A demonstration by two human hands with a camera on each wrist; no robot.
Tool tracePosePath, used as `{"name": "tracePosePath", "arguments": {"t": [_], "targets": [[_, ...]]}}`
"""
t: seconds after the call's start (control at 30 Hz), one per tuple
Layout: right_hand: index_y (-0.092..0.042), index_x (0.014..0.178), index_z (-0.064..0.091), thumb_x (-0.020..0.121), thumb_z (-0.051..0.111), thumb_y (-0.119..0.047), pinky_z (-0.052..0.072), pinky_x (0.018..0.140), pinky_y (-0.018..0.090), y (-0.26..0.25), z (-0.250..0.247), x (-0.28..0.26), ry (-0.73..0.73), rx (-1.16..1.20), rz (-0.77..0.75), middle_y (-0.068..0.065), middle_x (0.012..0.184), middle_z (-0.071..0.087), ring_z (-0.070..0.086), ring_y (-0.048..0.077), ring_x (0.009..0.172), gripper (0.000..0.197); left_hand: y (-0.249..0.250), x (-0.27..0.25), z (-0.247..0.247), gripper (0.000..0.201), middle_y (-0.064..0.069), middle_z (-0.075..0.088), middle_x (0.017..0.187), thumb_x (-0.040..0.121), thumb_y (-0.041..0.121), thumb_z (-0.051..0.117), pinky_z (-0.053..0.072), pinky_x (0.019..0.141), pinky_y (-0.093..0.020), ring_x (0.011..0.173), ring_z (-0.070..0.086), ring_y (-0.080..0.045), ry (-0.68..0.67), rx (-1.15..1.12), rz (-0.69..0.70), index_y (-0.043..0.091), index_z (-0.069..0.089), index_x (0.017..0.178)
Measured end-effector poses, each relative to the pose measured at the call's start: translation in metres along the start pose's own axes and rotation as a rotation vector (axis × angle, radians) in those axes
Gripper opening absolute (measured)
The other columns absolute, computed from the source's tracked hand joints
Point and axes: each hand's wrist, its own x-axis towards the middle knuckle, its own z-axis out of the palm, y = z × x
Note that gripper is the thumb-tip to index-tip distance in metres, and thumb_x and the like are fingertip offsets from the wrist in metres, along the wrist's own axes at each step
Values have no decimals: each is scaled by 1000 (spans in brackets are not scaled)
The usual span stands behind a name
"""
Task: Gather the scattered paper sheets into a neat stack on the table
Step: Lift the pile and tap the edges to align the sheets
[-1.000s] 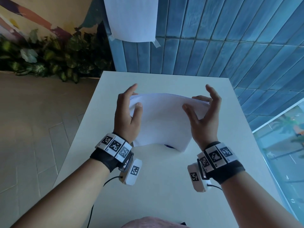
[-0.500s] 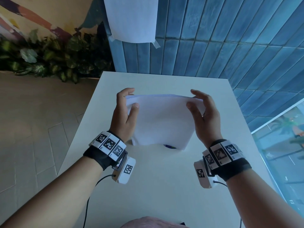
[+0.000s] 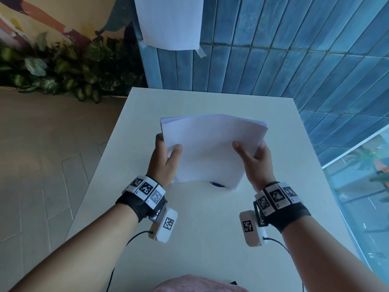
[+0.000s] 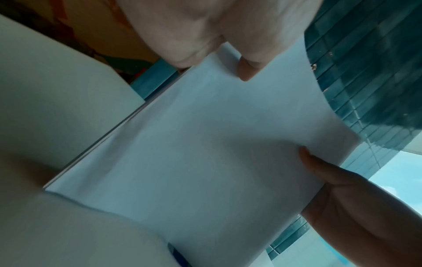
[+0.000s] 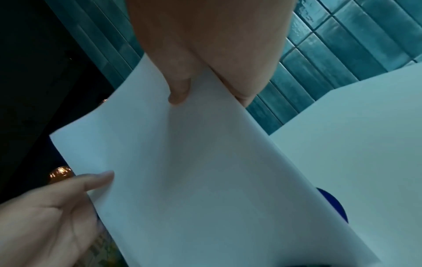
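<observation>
A paper stack (image 3: 208, 150) is held over the middle of the white bench (image 3: 202, 239), long axis running from near edge to far edge, far end raised and bowed. The left hand (image 3: 166, 161) pinches its left edge, the right hand (image 3: 255, 161) its right edge. Bare bench surrounds it.

Head view high above the table (image 3: 210, 239), facing down; wrist views close, upward, sharing the paper stack (image 3: 210, 152).

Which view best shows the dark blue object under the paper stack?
Right wrist: the blue object shows as a rounded edge beside the paper stack. Head and left wrist show only slivers.
</observation>
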Motion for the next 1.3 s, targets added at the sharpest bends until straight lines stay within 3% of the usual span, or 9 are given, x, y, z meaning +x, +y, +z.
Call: {"name": "tracePosePath", "arguments": {"t": [0.2,0.3,0.4,0.57,0.67,0.77,0.9,1.07,1.3], "targets": [[-23,93,63,83,72,-10,53,69,22,6,4,0,-3,138,95,-3,91,71,68,7,77,18,-7,-2,7,23,6,57,104,96,8,46,43,81,-4,94,59,-4,27,47,2,11,36,116],[-23,95,62,84,70,-6,53,67,18,1,4,2,-10,176,66,-3,91,71,68,2,76,21,-7,0,5,26,14,54,109,95,9,47,42,92,-10,97,55,15,19,21,19,20,33,115],[-23,96,62,83,69,-3,53,69,19,6,5,-1,-35,172,78,-2,94,70,68,5,80,25,-16,-3,5,37,4,57,122,88,20,55,40,103,-29,114,56,-9,11,-39,-54,28,35,118],[-9,100,65,81,70,-6,53,80,36,18,16,-2,23,144,181,6,95,70,65,21,86,19,-23,-9,18,42,13,57,117,88,18,60,39,101,-27,108,58,-9,27,-22,-122,29,36,120],[-11,93,65,82,70,-4,53,73,28,14,16,1,53,135,153,1,86,69,64,12,77,14,-22,-3,17,38,-1,58,123,90,19,56,41,105,-35,116,56,-20,97,-12,-114,25,38,123],[-14,92,66,80,71,-3,54,70,22,15,13,2,52,142,138,-3,86,71,66,6,75,17,-20,-3,12,37,3,59,118,89,20,56,43,104,-37,112,57,-17,78,3,-69,42,38,112],[-13,93,67,78,73,-3,55,81,37,31,16,-7,26,71,222,3,91,72,67,22,87,19,-41,-12,15,72,-7,44,145,82,40,56,34,113,-43,134,44,-23,0,86,-227,14,25,142],[-14,83,65,78,73,-2,51,75,35,35,17,-6,46,26,239,3,83,69,63,20,79,15,-42,-9,17,43,0,57,120,92,16,55,39,93,-23,113,57,-21,58,91,-191,8,39,131],[-17,71,63,76,79,-16,46,60,22,25,-9,2,123,-28,163,-6,65,67,60,1,54,17,-15,7,-14,21,2,65,98,90,18,59,41,74,0,88,61,-10,5,252,30,6,55,106]]}}
